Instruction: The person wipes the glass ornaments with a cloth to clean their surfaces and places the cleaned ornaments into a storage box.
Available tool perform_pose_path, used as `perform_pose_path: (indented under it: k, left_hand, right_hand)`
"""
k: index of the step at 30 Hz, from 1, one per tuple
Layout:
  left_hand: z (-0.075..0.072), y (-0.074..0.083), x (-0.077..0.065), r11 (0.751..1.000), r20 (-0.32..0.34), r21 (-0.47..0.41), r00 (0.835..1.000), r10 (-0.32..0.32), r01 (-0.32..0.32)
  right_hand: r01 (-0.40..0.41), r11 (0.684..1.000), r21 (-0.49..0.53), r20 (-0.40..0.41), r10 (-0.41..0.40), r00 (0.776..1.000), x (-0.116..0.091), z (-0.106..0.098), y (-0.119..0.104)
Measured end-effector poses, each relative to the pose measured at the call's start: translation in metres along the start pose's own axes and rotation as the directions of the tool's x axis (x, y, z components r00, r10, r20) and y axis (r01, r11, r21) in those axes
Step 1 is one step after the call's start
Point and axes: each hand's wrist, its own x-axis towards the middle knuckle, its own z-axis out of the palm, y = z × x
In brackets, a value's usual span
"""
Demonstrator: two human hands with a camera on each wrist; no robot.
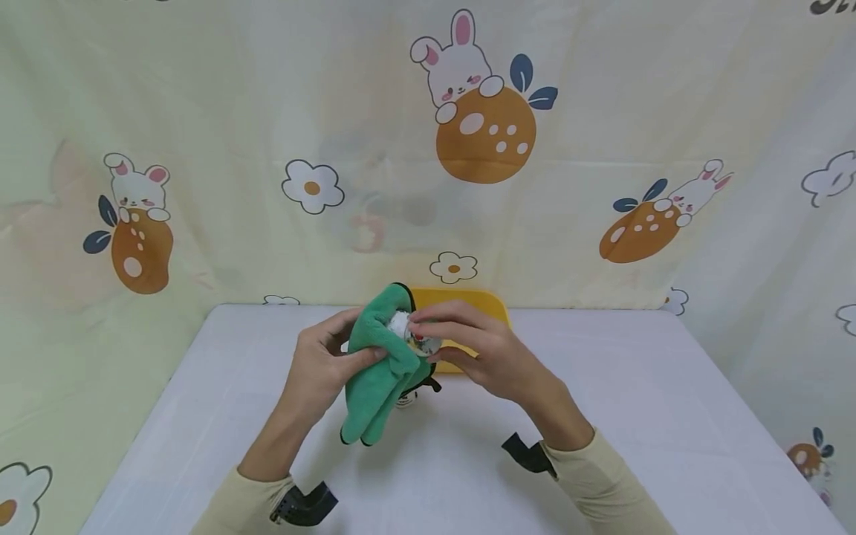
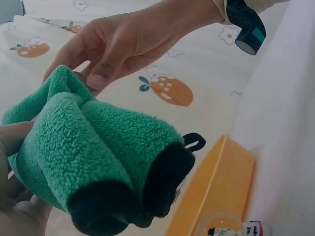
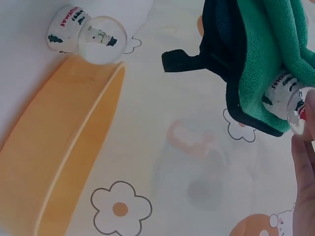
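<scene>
My left hand (image 1: 324,360) grips a fluffy green cloth (image 1: 366,394) with black trim and a small black loop, its thumb on top. Wrapped partly in the cloth is a snow globe (image 3: 280,96) with a white printed base and a clear dome. The fingers of my right hand (image 1: 488,345) hold the dome, which points to the right. In the left wrist view, the cloth hides the globe. A second snow globe (image 3: 101,42), with a snowman inside, stands on the table below the cloth; in the head view mostly its base shows.
A yellow plastic bin (image 1: 493,303) stands at the table's back edge, behind the hands. The second globe is close to its near side. A white-covered table (image 1: 602,386) extends on both sides, with a printed curtain (image 1: 374,89) behind it.
</scene>
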Motion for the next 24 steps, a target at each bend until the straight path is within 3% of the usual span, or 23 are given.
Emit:
perform_pose_path:
  k: [6, 9, 15, 24]
  left_hand:
    - [0.005, -0.004, -0.002, 1.000, 0.003, -0.016, 1.000, 0.023, -0.023]
    - [0.006, -0.005, -0.002, 0.998, -0.009, -0.015, 0.999, 0.053, -0.053]
    - [0.008, -0.005, -0.004, 0.993, -0.034, 0.011, 0.993, 0.115, -0.115]
    - [0.013, -0.006, -0.006, 0.973, -0.099, 0.082, 0.969, 0.225, -0.218]
  right_hand:
    - [-0.144, 0.989, 0.040, -0.076, 0.146, 0.986, -0.001, 0.006, -0.006]
    - [-0.219, 0.973, 0.068, -0.114, 0.225, 0.968, 0.000, 0.008, -0.009]
    - [-0.297, 0.951, 0.087, -0.164, 0.308, 0.937, 0.002, 0.012, -0.011]
    - [-0.413, 0.900, 0.136, -0.234, 0.435, 0.870, 0.003, 0.017, -0.013]
